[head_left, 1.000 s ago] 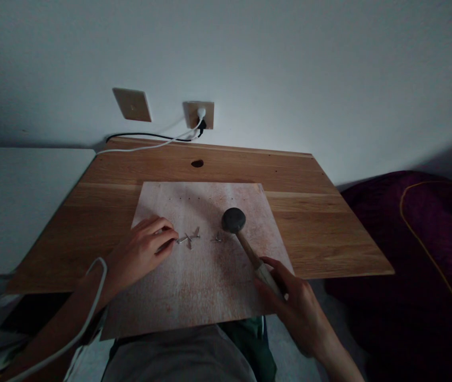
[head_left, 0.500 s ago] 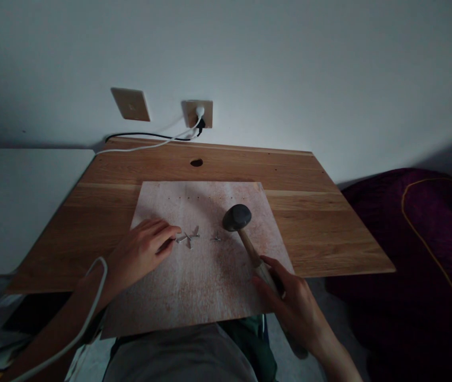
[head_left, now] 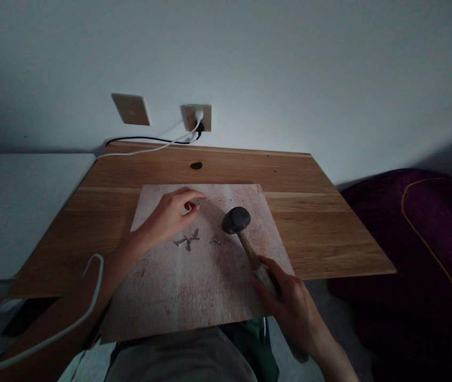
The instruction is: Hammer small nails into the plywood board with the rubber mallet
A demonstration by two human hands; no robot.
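Observation:
My right hand (head_left: pixel 293 297) is wrapped round the handle of a rubber mallet (head_left: pixel 237 220) with a black head and a wooden shaft. The mallet's head is over the right part of a thin, mottled board (head_left: pixel 194 292). Above the board's far left part is my left hand (head_left: pixel 176 212), its thumb and forefinger curled towards each other. Whatever may be between those fingertips is too small to make out. Nearer to me lies a small cluster of silver, nail-like metal pieces (head_left: pixel 188 241). A smaller group of such pieces (head_left: pixel 215 241) lies to its right.
Under the board is a wooden desk top (head_left: pixel 321 228) with a cable hole (head_left: pixel 196 166). Small dark dots run along the board's far edge. White and black cables lead to a wall socket (head_left: pixel 198 118). A purple cloth-covered form (head_left: pixel 389 228) stands at right.
My left hand has moved away from the metal pieces, forward and right towards the row of dots. The mallet and my right hand have stayed nearly in place.

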